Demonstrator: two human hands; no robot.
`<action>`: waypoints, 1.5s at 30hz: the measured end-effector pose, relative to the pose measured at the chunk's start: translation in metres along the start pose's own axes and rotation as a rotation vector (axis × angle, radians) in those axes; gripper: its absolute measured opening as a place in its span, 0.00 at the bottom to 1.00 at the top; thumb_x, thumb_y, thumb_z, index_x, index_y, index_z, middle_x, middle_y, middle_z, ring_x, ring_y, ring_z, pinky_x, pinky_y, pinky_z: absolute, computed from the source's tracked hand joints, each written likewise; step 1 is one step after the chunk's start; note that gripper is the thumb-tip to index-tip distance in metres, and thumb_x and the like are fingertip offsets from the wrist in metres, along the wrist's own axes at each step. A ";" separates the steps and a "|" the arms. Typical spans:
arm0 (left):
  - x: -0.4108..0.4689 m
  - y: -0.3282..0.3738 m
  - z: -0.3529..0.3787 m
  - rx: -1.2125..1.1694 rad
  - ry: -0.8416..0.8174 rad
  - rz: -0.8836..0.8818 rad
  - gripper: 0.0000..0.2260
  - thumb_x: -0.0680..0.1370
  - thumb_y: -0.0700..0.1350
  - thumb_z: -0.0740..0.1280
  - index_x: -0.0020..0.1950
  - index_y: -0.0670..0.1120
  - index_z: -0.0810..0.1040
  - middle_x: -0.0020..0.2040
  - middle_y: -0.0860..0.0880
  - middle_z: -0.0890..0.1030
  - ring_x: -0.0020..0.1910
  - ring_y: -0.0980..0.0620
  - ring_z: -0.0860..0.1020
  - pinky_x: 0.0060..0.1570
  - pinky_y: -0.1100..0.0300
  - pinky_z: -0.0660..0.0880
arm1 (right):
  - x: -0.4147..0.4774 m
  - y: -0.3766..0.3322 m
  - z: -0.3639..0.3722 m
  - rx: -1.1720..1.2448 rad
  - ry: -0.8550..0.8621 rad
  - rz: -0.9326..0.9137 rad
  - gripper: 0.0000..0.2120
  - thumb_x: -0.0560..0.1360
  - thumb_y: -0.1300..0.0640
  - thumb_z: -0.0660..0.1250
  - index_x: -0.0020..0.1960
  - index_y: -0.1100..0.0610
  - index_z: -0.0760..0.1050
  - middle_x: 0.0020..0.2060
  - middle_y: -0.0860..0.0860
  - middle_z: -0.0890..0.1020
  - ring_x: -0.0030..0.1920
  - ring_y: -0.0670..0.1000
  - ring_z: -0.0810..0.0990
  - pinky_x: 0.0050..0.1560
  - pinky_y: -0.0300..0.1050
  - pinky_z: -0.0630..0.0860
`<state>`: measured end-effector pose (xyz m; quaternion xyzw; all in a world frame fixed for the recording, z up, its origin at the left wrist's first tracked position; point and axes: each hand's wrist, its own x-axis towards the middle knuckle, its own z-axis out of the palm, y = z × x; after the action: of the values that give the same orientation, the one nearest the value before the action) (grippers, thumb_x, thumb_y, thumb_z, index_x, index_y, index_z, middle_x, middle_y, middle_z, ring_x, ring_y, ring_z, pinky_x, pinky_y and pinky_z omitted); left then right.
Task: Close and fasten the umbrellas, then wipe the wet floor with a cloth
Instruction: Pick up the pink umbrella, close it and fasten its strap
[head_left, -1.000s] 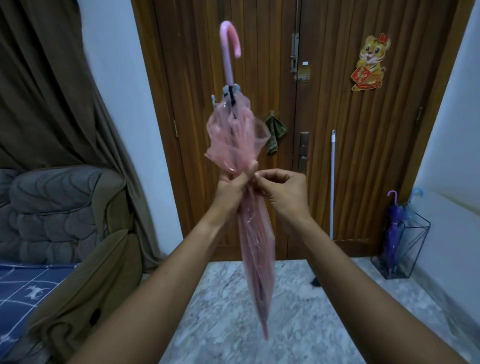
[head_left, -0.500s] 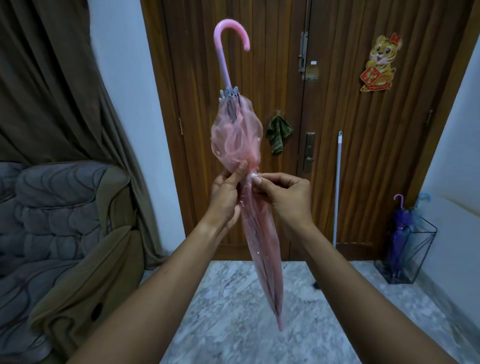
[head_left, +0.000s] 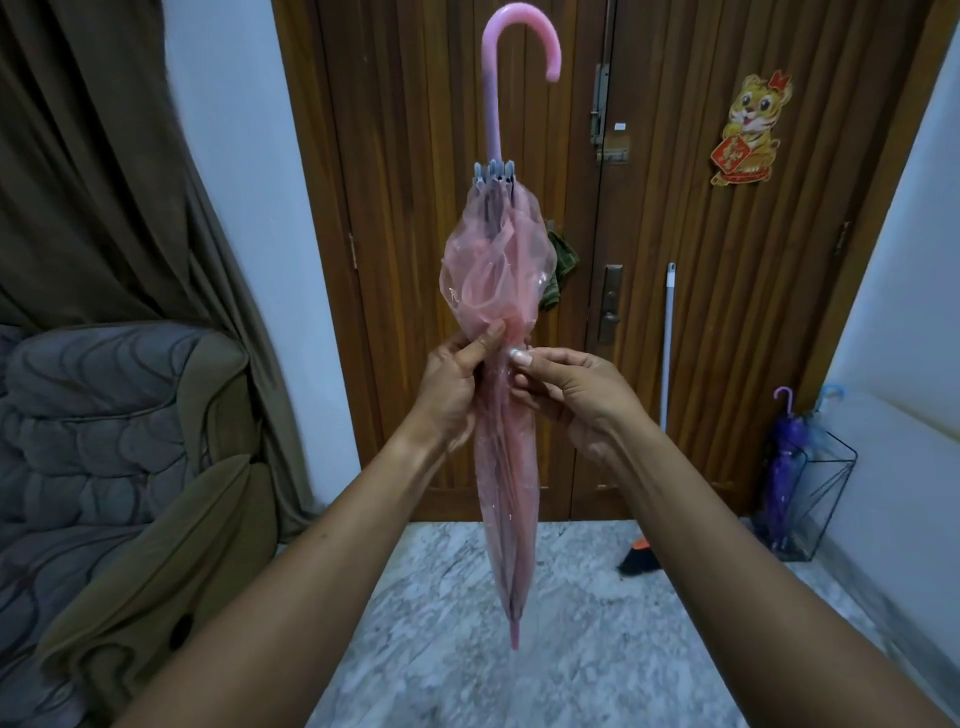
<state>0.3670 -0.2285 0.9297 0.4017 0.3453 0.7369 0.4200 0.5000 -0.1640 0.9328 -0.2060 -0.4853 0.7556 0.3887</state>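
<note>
Now the umbrella (head_left: 496, 270), turned since a moment ago, hangs tip-down, left hand (head_left: 454, 387) gripping its waist, right hand (head_left: 574, 397) pinching just beside, so fastening seems nearly done.

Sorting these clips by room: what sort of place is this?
Likely a home entryway: a wooden double door, a wire umbrella stand beside it, and a cushioned sofa at left.
</note>
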 end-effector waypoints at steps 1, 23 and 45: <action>0.001 0.000 -0.001 -0.007 -0.003 -0.005 0.16 0.74 0.46 0.69 0.58 0.37 0.80 0.48 0.43 0.84 0.48 0.48 0.83 0.51 0.55 0.82 | 0.000 0.000 0.002 0.001 0.008 0.000 0.07 0.70 0.65 0.76 0.47 0.66 0.82 0.37 0.58 0.85 0.34 0.49 0.84 0.39 0.41 0.84; 0.099 -0.073 0.018 0.101 -0.340 -0.210 0.19 0.83 0.47 0.59 0.66 0.35 0.77 0.62 0.32 0.79 0.60 0.37 0.79 0.60 0.42 0.77 | 0.060 -0.006 -0.096 -0.493 0.141 -0.245 0.21 0.65 0.53 0.80 0.54 0.55 0.78 0.45 0.51 0.85 0.53 0.55 0.86 0.55 0.57 0.81; 0.457 -0.378 0.244 0.426 -0.441 -0.099 0.18 0.70 0.32 0.77 0.58 0.38 0.79 0.51 0.44 0.84 0.52 0.48 0.83 0.56 0.51 0.81 | 0.275 -0.141 -0.521 -0.956 0.416 -0.248 0.28 0.62 0.52 0.78 0.60 0.53 0.79 0.52 0.47 0.85 0.54 0.48 0.83 0.60 0.56 0.79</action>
<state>0.5631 0.3773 0.8551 0.6137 0.4116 0.5216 0.4265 0.7452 0.3836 0.8455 -0.4467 -0.7086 0.3418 0.4261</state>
